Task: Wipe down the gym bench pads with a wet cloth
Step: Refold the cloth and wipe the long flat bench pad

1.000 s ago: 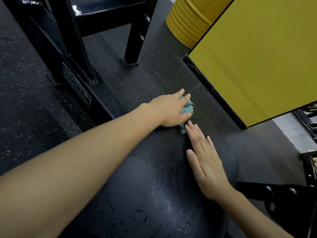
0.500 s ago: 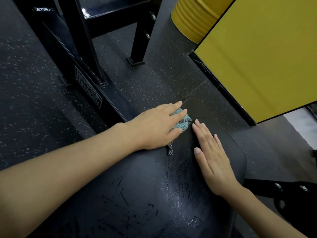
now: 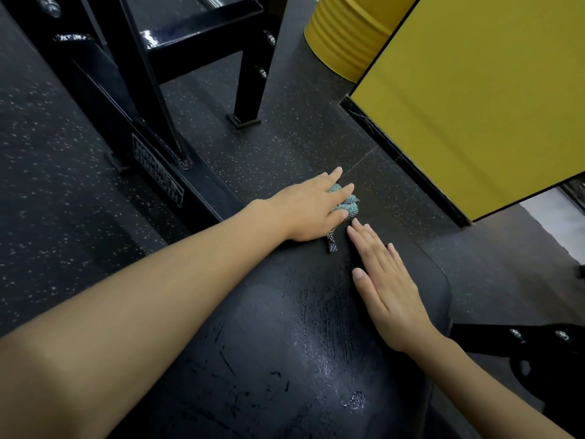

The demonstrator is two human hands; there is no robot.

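Probably partway: wet streaks along black vinyl bench pad (image 3: 285,343), left side drier, crumpled teal checked cloth (image 3: 349,205) clutched in left hand (image 3: 304,207) at far edge, right hand (image 3: 386,289) flat alongside.

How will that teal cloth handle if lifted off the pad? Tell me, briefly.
Probably floppy: the cloth is crumpled under the left hand, a loose tail trailing out. Likely light, though heavier wet: streaks on the bench pad suggest it holds water.

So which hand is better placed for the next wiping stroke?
Left. The left hand grips the cloth at the far end of the pad; the right hand lies flat, empty, beside it.
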